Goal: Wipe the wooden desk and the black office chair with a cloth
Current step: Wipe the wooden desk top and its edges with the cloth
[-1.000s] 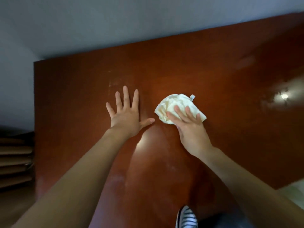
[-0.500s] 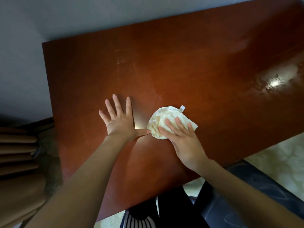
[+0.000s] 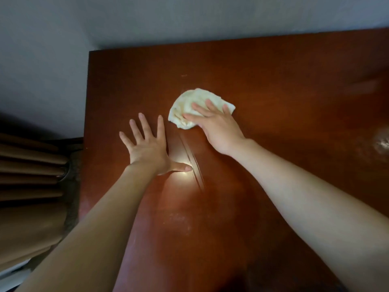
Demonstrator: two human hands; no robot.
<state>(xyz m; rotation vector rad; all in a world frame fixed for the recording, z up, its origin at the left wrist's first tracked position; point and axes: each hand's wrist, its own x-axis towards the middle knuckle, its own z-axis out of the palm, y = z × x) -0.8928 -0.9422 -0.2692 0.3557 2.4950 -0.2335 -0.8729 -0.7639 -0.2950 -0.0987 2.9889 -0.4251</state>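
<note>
A: What lies nearest on the surface [image 3: 284,81]?
B: Between the two forearms, the dark red wood carries a pale, dusty-looking patch [image 3: 179,220]. It appears not yet wiped, though that is a judgement.

A: And the left hand [image 3: 147,148]?
B: A little farther on, it lies flat on the wood with its fingers straight and spread wide, thumb out to the right, holding nothing. It seems to brace the person's lean. Off the surface's left edge hangs a brown curtain [image 3: 27,169].

A: What is beside the thumb?
B: Thin shiny streaks [image 3: 192,163] run from just right of the thumb toward the cloth.

A: Where is the cloth [image 3: 185,103]?
B: Farther still and to the right, crumpled and cream, lying on the wood well short of the far edge. The right hand [image 3: 219,127] presses down on it with straight, slightly spread fingers and the palm over its near right side. Nothing is pinched.

A: What would make this stroke a good one?
B: Probably flat, even pressure and overlapping passes, carried out to the left edge and to the far edge by the wall [image 3: 147,22], then back over the near patch. The bunched cloth covers little, so opening it out would help. The bracing hand's own spot needs a pass too.

A: The chair?
B: Not in view.
</note>
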